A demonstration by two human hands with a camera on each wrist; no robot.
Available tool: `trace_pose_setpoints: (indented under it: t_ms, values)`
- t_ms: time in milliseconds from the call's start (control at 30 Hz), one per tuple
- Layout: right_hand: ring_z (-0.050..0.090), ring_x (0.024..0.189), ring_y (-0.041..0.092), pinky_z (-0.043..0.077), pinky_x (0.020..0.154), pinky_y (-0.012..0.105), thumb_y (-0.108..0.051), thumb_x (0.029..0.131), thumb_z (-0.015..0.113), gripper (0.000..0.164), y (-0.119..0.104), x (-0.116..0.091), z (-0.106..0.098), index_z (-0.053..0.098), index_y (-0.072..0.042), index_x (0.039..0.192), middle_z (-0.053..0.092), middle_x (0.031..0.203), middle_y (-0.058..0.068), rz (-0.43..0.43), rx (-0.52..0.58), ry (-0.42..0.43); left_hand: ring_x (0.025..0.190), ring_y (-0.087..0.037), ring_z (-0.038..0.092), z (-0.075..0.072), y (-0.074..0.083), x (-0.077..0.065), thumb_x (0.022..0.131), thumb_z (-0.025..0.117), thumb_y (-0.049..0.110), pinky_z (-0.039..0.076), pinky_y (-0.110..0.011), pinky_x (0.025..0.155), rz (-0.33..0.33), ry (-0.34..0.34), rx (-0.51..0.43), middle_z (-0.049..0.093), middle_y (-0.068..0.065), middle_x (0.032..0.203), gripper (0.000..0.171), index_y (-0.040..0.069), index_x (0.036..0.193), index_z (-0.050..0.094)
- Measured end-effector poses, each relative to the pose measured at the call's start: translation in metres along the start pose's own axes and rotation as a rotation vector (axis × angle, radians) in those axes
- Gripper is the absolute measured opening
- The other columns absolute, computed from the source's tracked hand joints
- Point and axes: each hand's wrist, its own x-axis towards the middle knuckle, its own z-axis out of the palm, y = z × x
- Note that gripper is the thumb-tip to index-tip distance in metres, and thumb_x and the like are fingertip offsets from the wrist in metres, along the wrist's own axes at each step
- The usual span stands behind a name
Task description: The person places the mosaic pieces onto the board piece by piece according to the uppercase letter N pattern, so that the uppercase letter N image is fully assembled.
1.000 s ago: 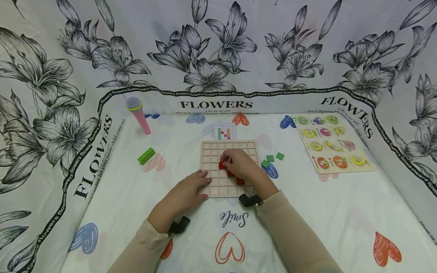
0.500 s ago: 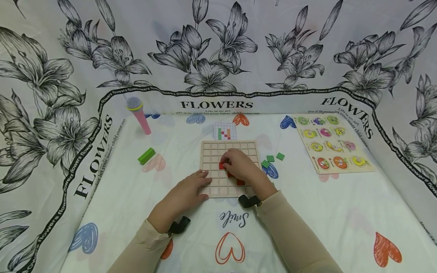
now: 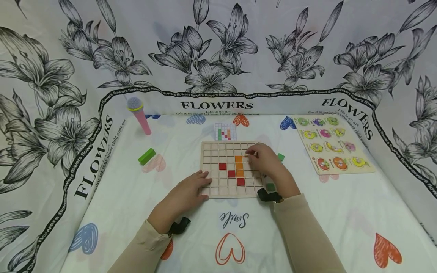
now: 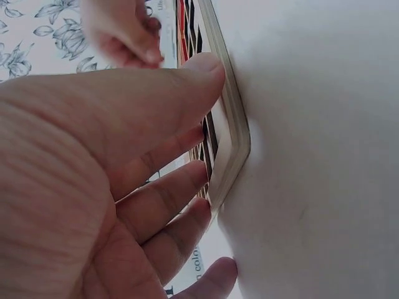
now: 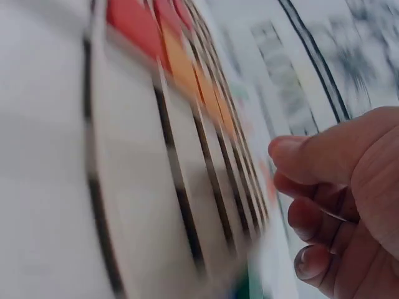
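Note:
A wooden grid board [image 3: 215,189] lies in the middle of the table in the head view. Three red tiles [image 3: 222,166] step diagonally across it, and orange tiles [image 3: 239,166] stand in a column above the lowest red one. My left hand [image 3: 186,193] rests at the board's left edge, fingers extended over the frame. Past the orange column, my right hand [image 3: 268,163] hovers over the right edge with loosely bent fingers and nothing between them. Green tiles [image 3: 280,157] lie beside that hand, partly covered by it; another green tile [image 3: 271,187] shows near the wrist.
Behind the board lies a small pattern card [image 3: 225,131]. A green block [image 3: 146,156] and a pink toy microphone [image 3: 141,117] are on the left. At the right is a fruit puzzle board [image 3: 332,144]. Printed cloth covers the table and the wall behind.
My right hand has let go of the upper-left red tile and moved right to the board's edge, uncovering the red and orange tiles. The left hand has stayed in place.

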Motion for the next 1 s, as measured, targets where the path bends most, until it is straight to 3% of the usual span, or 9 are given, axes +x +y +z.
trace_pose_setpoints:
  t_ms: [133,300,433,700,867,1000]
  values:
    - [0.055,0.098,0.028,0.050,0.087,0.045,-0.012,0.100,0.059,0.023,0.037,-0.010,-0.016,0.071,-0.009,0.120,0.059,0.117,0.011,0.078,-0.058,0.062,0.150,-0.025,0.030,0.000,-0.001,0.000,0.086,0.081,0.025,0.030,-0.051,0.119,-0.004,0.016,0.033,0.041,-0.004,0.159,0.061,0.015,0.142,0.059]
    - [0.056,0.105,0.032,0.047,0.097,0.051,-0.011,0.097,0.062,0.027,0.063,-0.022,-0.026,0.071,-0.006,0.122,0.057,0.118,0.016,0.117,-0.088,0.053,0.152,-0.029,0.026,-0.001,-0.006,0.001,0.084,0.082,0.032,0.027,-0.053,0.120,-0.052,0.027,0.062,0.033,-0.007,0.163,0.078,0.013,0.151,0.048]
    - [0.055,0.103,0.031,0.046,0.097,0.050,-0.013,0.096,0.065,0.028,0.067,-0.026,-0.027,0.071,-0.006,0.123,0.057,0.116,0.015,0.119,-0.074,0.051,0.153,-0.030,0.023,0.000,-0.011,0.001,0.084,0.081,0.039,0.023,-0.053,0.122,-0.093,0.012,0.072,0.030,-0.005,0.164,0.086,0.012,0.154,0.042]
    - [0.054,0.104,0.030,0.047,0.097,0.049,-0.013,0.095,0.067,0.025,0.066,-0.028,-0.025,0.068,-0.005,0.119,0.057,0.118,0.014,0.140,-0.049,0.081,0.152,-0.030,0.024,0.002,-0.015,0.002,0.084,0.079,0.042,0.022,-0.053,0.122,-0.092,0.001,0.071,0.031,-0.003,0.164,0.085,0.012,0.154,0.041]
    - [0.054,0.094,0.028,0.047,0.086,0.043,-0.015,0.095,0.067,0.018,0.065,-0.030,-0.024,0.065,-0.009,0.112,0.062,0.111,0.010,0.165,-0.004,0.118,0.152,-0.030,0.024,0.002,-0.015,0.001,0.085,0.078,0.042,0.022,-0.053,0.122,-0.089,-0.002,0.072,0.031,-0.004,0.163,0.084,0.012,0.154,0.042]
    - [0.054,0.085,0.024,0.046,0.075,0.037,-0.021,0.097,0.067,0.010,0.059,-0.028,-0.020,0.066,-0.015,0.105,0.064,0.102,0.005,0.174,0.021,0.207,0.153,-0.031,0.023,0.000,-0.013,0.002,0.085,0.078,0.042,0.022,-0.053,0.122,-0.097,-0.007,0.081,0.031,-0.004,0.163,0.084,0.012,0.154,0.042]
